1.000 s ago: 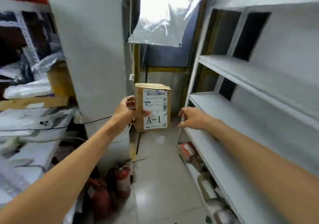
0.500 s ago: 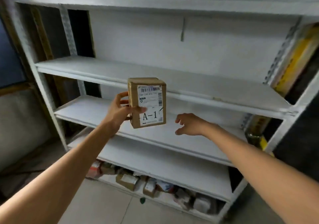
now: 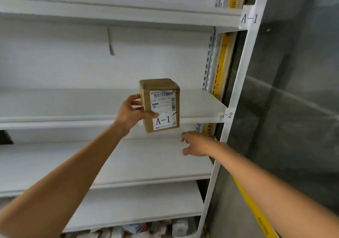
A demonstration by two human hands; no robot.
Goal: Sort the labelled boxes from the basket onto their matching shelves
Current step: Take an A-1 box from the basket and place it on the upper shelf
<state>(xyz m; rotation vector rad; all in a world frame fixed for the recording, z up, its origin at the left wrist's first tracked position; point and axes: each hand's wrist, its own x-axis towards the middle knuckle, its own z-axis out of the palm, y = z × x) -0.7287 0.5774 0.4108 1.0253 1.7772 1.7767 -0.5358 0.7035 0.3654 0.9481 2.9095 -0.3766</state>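
While the small brown box (image 3: pixel 159 105) is held up in front of the shelves, it is gripped by the left hand (image 3: pixel 131 112) alone. The fingers are wrapped round its left side and the thumb is pressed on the front, just over the white sticker marked A-1. The box is kept upright, with its long side running up and down.

The right hand (image 3: pixel 197 144) is seen below the box and a little to the right of it. It is open, with the fingers spread loosely, and nothing is held in it. The box is not touched by it.

The A-1 tag (image 3: pixel 249 18) is stuck on the white post, high above the held box and off to its right. The shelf (image 3: pixel 128 16) beside that tag is well above the grip. The A-2 tag (image 3: pixel 227 115) is about level with the box, so that shelf is probably not the right one. A lift up and forward is likely needed, and it can be done by the left hand, which already has the box.
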